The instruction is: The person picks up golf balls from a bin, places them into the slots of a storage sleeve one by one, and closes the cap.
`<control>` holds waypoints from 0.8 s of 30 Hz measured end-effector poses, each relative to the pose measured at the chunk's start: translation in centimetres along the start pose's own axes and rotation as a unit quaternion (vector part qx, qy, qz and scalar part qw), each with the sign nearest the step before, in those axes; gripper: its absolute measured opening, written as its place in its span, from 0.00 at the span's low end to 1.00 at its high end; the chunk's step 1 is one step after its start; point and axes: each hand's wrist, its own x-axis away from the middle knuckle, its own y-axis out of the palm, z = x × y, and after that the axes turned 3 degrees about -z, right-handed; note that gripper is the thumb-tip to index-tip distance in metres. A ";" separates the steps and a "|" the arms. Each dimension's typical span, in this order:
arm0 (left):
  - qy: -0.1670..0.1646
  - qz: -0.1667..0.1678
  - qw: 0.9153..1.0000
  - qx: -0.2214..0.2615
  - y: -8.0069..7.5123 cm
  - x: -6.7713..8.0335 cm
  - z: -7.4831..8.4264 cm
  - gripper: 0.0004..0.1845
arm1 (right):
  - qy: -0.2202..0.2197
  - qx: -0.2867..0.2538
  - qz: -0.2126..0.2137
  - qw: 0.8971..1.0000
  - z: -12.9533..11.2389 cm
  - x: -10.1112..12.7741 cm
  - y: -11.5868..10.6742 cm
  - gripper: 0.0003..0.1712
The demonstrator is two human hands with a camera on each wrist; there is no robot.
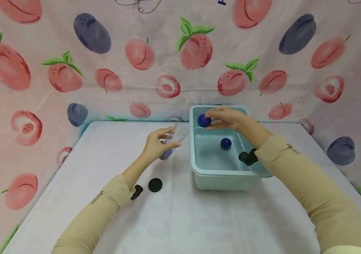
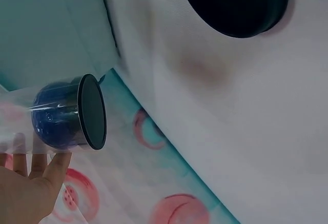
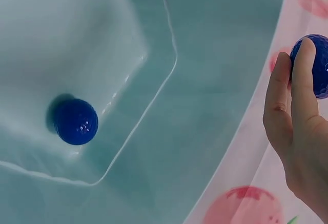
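Right wrist view crops the ball (image 3: 321, 66) the right grip (image 3: 301, 129) pinches; left grip (image 1: 155, 145) holds a tube (image 1: 179, 135).

My left hand (image 1: 155, 145) grips a clear tube (image 1: 179, 135), tilted, blue ball (image 1: 166, 154) at its low end. My right hand (image 1: 226, 118) pinches a second ball (image 1: 203, 120) over the bin (image 1: 226, 182), far left corner. Third ball (image 1: 226, 143) sits on the bin floor. Black disc (image 1: 155, 185) flat on the table (image 1: 174, 222), left of the bin.
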 end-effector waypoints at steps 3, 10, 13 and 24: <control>-0.001 0.000 1.000 0.000 0.2 -0.2 0.0 0.32 | 0.005 -0.010 -0.012 1.000 0.1 0.5 0.4 0.29; -0.005 -0.006 1.000 -0.006 0.6 -0.5 0.1 0.32 | -0.002 -0.005 -0.028 1.000 0.1 1.3 1.4 0.28; -0.006 -0.007 1.000 -0.010 0.6 -0.4 0.2 0.32 | -0.003 -0.004 -0.035 0.999 0.0 1.4 1.7 0.28; 0.006 -0.012 1.000 -0.015 1.4 -0.6 0.6 0.32 | 0.006 0.029 -0.055 0.998 -0.1 1.7 2.4 0.27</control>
